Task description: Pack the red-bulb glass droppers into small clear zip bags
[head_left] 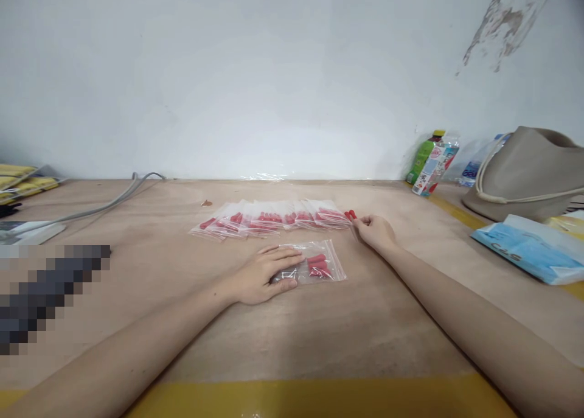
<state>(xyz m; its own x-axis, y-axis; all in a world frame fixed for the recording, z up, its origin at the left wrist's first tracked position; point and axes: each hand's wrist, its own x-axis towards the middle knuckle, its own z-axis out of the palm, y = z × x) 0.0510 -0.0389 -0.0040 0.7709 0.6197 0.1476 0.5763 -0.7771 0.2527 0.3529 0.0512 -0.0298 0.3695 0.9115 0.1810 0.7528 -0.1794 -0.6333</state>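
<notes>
My left hand (267, 275) lies flat with its fingers stretched out over the left part of a clear zip bag (338, 266). Several small red rounded pieces (318, 264) show inside that bag, right of my fingertips. Farther right, my right hand (376, 230) is closed in a pinch. Bright red pieces (350, 215) stick out at its fingertips, beside the right end of a fanned row of overlapping zip bags (269, 218). Each bag in the row seems to hold similar red pieces. My right fingers partly hide what they grip.
A grey cable (104, 205) and yellow cloth (27, 184) lie left. Bottles (424, 156), a carton (435, 168), a grey-beige bag (529, 174) and a blue packet (529, 247) stand or lie right. A white wall (283, 83) rises behind the wooden table (347, 339).
</notes>
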